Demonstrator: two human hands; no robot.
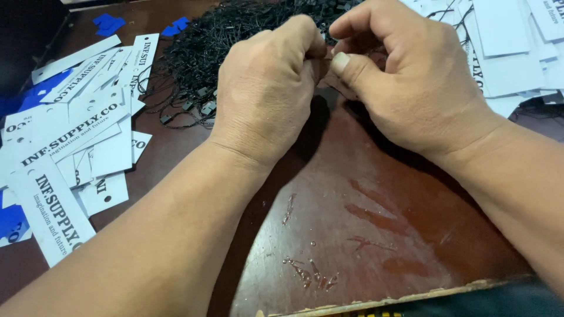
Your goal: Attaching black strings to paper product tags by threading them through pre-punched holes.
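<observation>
Pinched hands (329, 58) between tag piles (76, 147)

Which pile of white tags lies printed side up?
The left pile: dark print shows on its tags. The right pile lies mostly blank side up, beyond the right hand.

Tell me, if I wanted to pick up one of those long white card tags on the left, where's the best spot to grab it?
Probably the nearest long white tag, at its free lower end by the table edge. That end lies flat on bare wood with nothing on it, while its upper end is tucked under other tags. Come from the near left side, pinch across the narrow width, and slide it out.
</observation>
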